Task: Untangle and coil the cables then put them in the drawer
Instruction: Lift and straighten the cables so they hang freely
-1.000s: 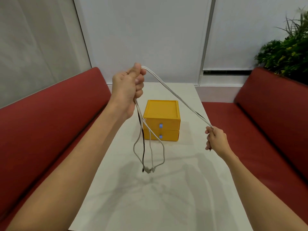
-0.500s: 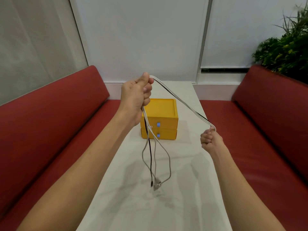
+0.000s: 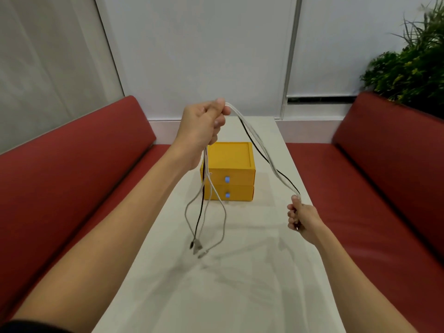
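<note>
- Nearest us, two bare forearms reach forward over a long white marbled table (image 3: pixel 240 296), whose two long edges each run close beside a red seat.
- Above the table's middle hang the loose ends of the thin white and black cables (image 3: pixel 263 152). We count one black strand and at least three pale ones. They end in three plugs (image 3: pixel 198 247) bunched together, and we cannot tell whether the plugs touch the table.
- The right hand (image 3: pixel 303 218) is low, over the table's right edge, with its fingers curled tight round the other end of the cables. A small dark tip pokes out below the fist.
- From there the cables climb as one slack bundle, up and to the left, clear of everything below.
- One yellow plastic two-drawer box (image 3: pixel 229 156) stands farther along the table, nearer the left edge, with more room on its right. Both drawers are shut, and each has one small blue handle (image 3: pixel 227 179).
- The left hand (image 3: pixel 204 127) is raised above and in front of the box. Thumb and curled fingers pinch the bundle where it bends, and the strands drop from the fist past the box's left front corner.
- Two red upholstered sofas (image 3: pixel 72 179) flank the table, one on each side.
- Beyond are a pale panelled wall (image 3: pixel 204 49) and, at the far right, one green leafy plant (image 3: pixel 413 70).
</note>
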Available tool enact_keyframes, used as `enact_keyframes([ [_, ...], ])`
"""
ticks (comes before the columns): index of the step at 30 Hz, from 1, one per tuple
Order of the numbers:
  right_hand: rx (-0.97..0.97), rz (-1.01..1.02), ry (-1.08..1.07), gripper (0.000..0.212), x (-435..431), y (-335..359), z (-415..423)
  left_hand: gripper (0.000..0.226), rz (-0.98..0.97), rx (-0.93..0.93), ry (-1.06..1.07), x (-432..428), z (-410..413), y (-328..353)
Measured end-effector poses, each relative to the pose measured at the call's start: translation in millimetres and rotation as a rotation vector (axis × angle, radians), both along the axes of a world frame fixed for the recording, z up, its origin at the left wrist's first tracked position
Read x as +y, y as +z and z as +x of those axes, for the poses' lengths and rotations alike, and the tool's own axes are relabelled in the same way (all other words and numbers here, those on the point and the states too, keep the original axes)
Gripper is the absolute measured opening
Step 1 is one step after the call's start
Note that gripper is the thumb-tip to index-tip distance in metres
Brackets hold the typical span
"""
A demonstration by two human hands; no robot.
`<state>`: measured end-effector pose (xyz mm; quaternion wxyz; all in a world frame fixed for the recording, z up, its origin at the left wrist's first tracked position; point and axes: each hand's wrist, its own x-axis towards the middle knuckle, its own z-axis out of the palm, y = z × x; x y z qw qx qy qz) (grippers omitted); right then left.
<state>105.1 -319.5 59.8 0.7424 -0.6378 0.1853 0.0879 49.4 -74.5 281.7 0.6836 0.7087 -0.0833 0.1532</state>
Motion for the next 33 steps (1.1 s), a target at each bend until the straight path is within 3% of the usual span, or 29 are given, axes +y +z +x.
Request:
enact_keyframes([
  [3, -0.032, -0.113, 0.144, 0.030, -5, 2, -5, 0.031, 0.091, -0.032, -0.029, -12, 3, 12],
  [6, -0.029, -0.412, 0.324, 0.032, -15, 19, -4, 0.032, 0.170, -0.050, -0.071, -22, 5, 20],
  [9, -0.064, -0.597, 0.495, 0.057, -21, 60, -8, 0.033, 0.219, -0.066, -0.094, -29, 8, 23],
  [11, -0.220, -0.651, 0.550, 0.078, -16, 99, -13, 0.032, 0.235, -0.065, -0.100, -33, 10, 23],
  [14, -0.576, -0.508, 0.480, 0.085, 5, 157, -22, 0.032, 0.283, -0.055, -0.119, -39, 12, 18],
  [17, -0.845, -0.495, 0.499, 0.048, 29, 202, -27, 0.032, 0.368, -0.072, -0.141, -46, 13, 13],
  [19, -0.925, -0.546, 0.531, 0.034, 42, 219, -28, 0.032, 0.403, -0.095, -0.126, -45, 15, 13],
  [22, -0.941, -0.552, 0.508, 0.031, 49, 226, -24, 0.031, 0.419, -0.128, -0.121, -33, 18, 14],
  [27, -0.908, -0.260, 0.416, 0.031, 55, 238, -26, 0.033, 0.405, -0.326, -0.104, -26, 24, -4],
  [33, -0.858, 0.054, 0.290, 0.031, 66, 251, -28, 0.029, 0.511, -0.441, 0.110, -23, 39, -40],
])
